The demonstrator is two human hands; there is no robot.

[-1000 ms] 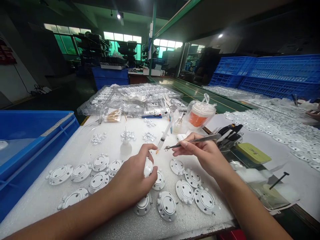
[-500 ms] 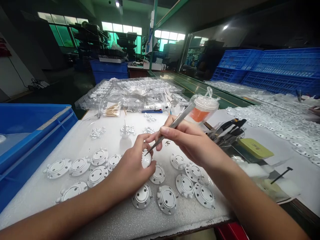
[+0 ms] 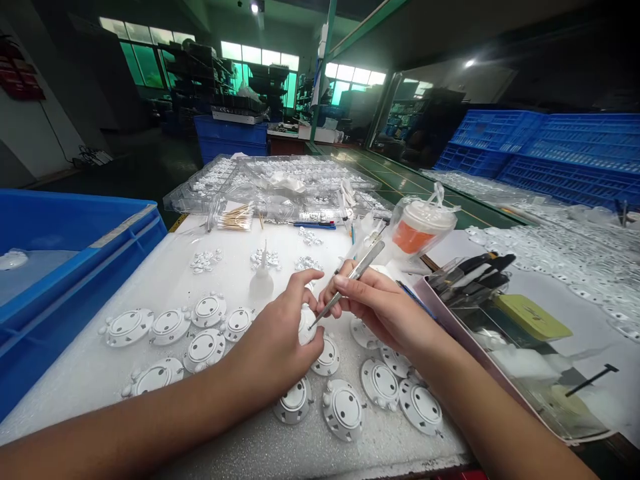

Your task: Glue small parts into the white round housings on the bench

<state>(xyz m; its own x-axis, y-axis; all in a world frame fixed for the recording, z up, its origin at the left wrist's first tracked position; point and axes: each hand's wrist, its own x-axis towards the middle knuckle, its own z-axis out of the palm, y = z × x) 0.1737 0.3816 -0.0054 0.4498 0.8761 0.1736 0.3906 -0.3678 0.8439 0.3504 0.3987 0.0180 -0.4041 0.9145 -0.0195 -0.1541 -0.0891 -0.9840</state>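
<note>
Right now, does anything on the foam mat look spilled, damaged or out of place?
Nothing stands out. The white round parts lie flat on the foam mat; the left hand holds one part while the right hand touches tweezers to it.

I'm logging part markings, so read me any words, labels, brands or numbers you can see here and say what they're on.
None can be read.
Green tin: a faint mark on its lid, too blurred to read.
White round part in the left hand: no print visible.
Tweezers in the right hand: no marking visible.
Orange-filled jar: no label legible.
</note>
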